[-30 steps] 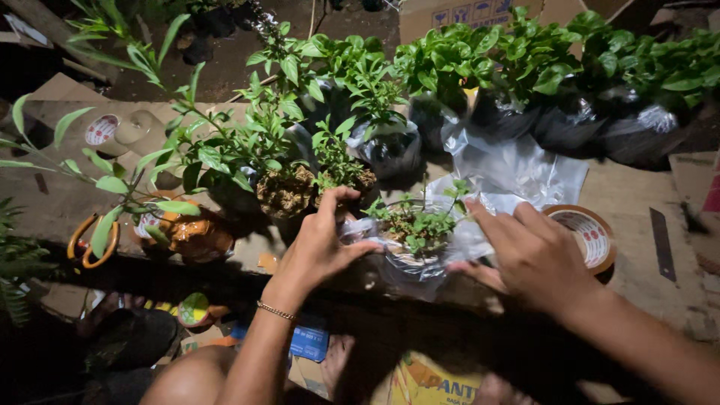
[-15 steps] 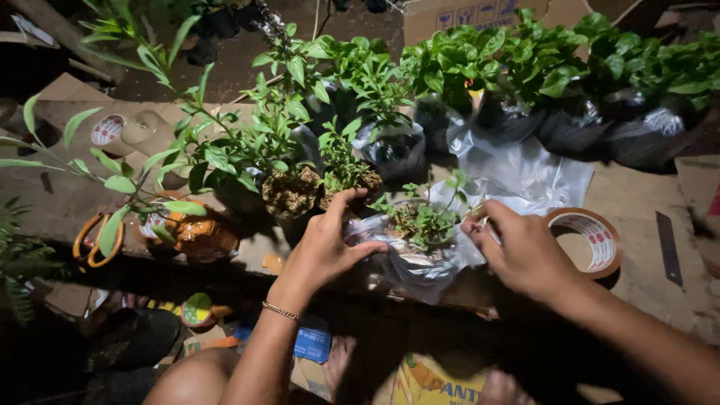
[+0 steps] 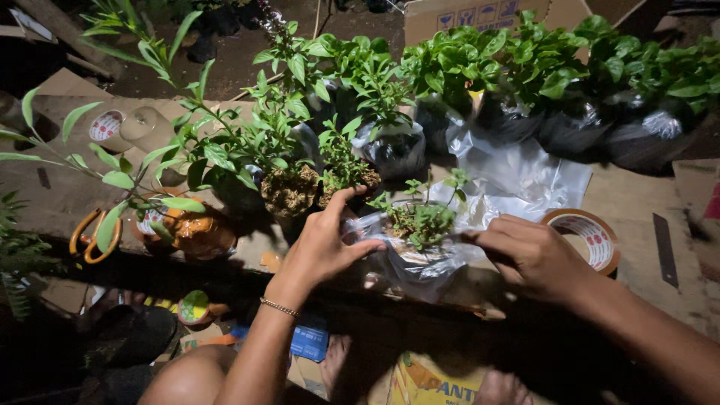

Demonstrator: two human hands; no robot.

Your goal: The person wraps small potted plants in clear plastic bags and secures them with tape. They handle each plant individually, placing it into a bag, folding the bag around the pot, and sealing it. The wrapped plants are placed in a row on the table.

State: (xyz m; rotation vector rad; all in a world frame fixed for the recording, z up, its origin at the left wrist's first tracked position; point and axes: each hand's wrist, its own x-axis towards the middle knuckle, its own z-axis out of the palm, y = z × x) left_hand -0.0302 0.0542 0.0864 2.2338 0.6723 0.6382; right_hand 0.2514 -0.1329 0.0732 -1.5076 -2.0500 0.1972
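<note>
I see my left hand [image 3: 324,247] reaching in from the near side, its arm bent up from my knee, a thin bracelet [image 3: 279,307] on the wrist. Its fingers are spread and curled around the left side of a small plant in a clear plastic bag [image 3: 416,240], so this grip is grasping the bag. My right hand [image 3: 534,256] comes in from the near right, with the arm stretched out long. Its fingers pinch the right edge of the same bag, so that grip is closed on the plastic too. The little plant sits between my two hands, in the middle of the brown worktop [image 3: 637,225]. Just right of my right hand lies a roll of brown tape [image 3: 589,238], partly behind the hand. Far behind the bag is a loose sheet of clear plastic [image 3: 525,169], and past it a row of leafy plants in black bags [image 3: 570,112]. To the left stand more small plants with bare root balls [image 3: 289,187], very close to my left hand. Farther left lie orange scissors [image 3: 91,236], half under long leaves. Near me it is very dark, and I cannot make out much under the worktop edge.
</note>
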